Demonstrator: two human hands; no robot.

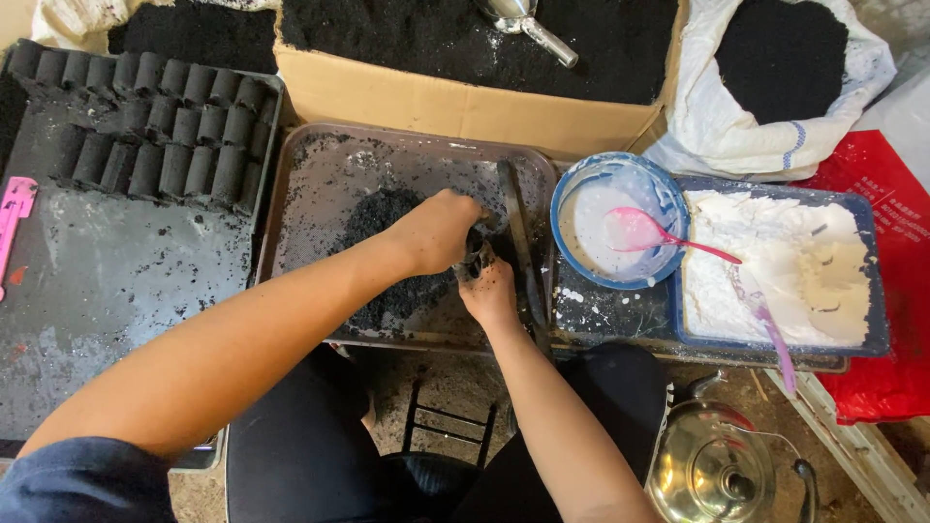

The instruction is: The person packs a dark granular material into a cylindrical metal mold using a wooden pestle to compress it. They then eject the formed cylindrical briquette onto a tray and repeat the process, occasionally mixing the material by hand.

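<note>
A lump of black mix [475, 260] is being pressed and shaped between both hands over the brown tray [320, 160], which is taken as the landmark here. The left hand [441, 230] is curled over the lump from above, closed on it; the right hand [489, 289] is cupped beneath it, blackened, its fingers wrapped up around the same lump. The lump is held just above the tray's right part, beside a dark metal bar [518, 228] lying lengthwise in the tray. A loose heap of black powder [383, 218] lies in the tray's middle, touching the left wrist.

The step in hand is judged to be the compacting of 1 piece. The next move would call for firm, even pressure, so that the piece is not crumbled.

Left of the tray, rows of finished black cylinders [155, 116] are laid on a grey sheet. Right of the tray, a blue bowl [567, 194] of white paste with a pink spoon [644, 232] is seen.
</note>
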